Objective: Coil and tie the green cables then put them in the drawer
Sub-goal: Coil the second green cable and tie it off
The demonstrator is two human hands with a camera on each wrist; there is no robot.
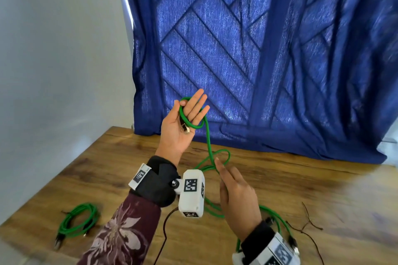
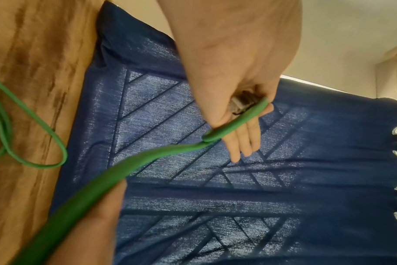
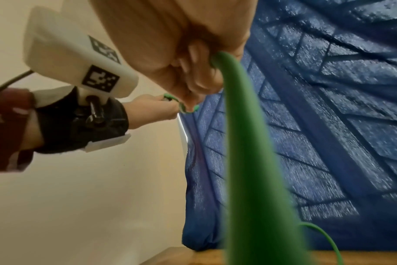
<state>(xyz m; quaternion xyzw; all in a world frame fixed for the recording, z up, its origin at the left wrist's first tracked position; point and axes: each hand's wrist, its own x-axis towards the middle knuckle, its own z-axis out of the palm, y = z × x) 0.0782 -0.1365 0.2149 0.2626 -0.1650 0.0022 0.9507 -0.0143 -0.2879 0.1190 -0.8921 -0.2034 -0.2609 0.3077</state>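
Note:
My left hand (image 1: 190,114) is raised palm-up above the wooden table (image 1: 107,168), fingers straight. A loop of the green cable (image 1: 207,137) goes round those fingers; the thumb pins it, and its metal plug (image 1: 186,129) lies in the palm. The cable (image 2: 147,157) runs down from there to my right hand (image 1: 228,176), which pinches it lower and to the right; the curled fingers (image 3: 193,78) show in the right wrist view. The slack trails in loose loops on the table. No drawer is in view.
A coiled green cable (image 1: 78,220) lies on the table at the front left. More green cable (image 1: 277,219) and thin dark ties (image 1: 308,224) lie by my right wrist. A blue curtain (image 1: 258,49) hangs behind the table and a pale wall stands left.

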